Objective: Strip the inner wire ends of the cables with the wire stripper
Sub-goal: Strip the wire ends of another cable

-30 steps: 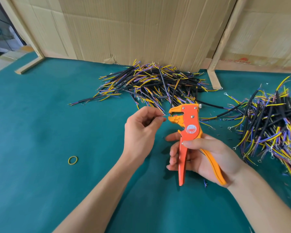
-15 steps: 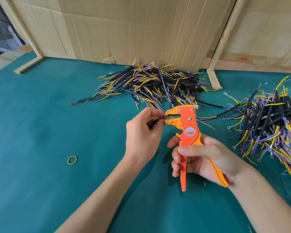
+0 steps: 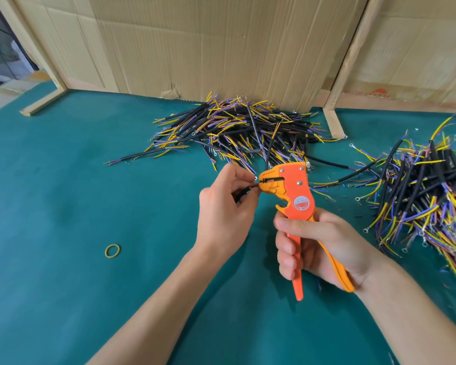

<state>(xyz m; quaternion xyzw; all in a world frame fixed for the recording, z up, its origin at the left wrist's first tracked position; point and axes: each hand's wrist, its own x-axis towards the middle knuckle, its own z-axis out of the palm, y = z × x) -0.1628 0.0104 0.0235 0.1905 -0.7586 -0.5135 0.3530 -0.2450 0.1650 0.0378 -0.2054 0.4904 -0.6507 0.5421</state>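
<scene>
A green desk (image 3: 63,219) fills the view, backed along its far edge by a cardboard wall (image 3: 208,43) on pale wooden struts. Against the middle of that far edge lies a heap (image 3: 237,130) of short black cables with yellow, blue and purple inner wires fanning out. A second pile (image 3: 427,191) sprawls along the desk's right edge.

Both bare forearms reach in from the near edge. The right hand (image 3: 316,246) grips the stripper (image 3: 298,204), an orange tool held upright above the middle of the desk, fingers curled round the red handle and the yellow handle pressed into the palm; the handles stand only narrowly apart. Its head points left, and the jaws look nearly closed on something thin.

The left hand (image 3: 224,209) is just beside that head, thumb and forefinger pinching a cable (image 3: 244,191), the other fingers curled loosely behind. The cable's dark sheath shows between the fingertips, and its end runs right into the stripper's mouth; whether the blade has bitten into the insulation I cannot tell.

Well to the left, near the left forearm, a small yellow band (image 3: 112,251) lies flat on the desk.
</scene>
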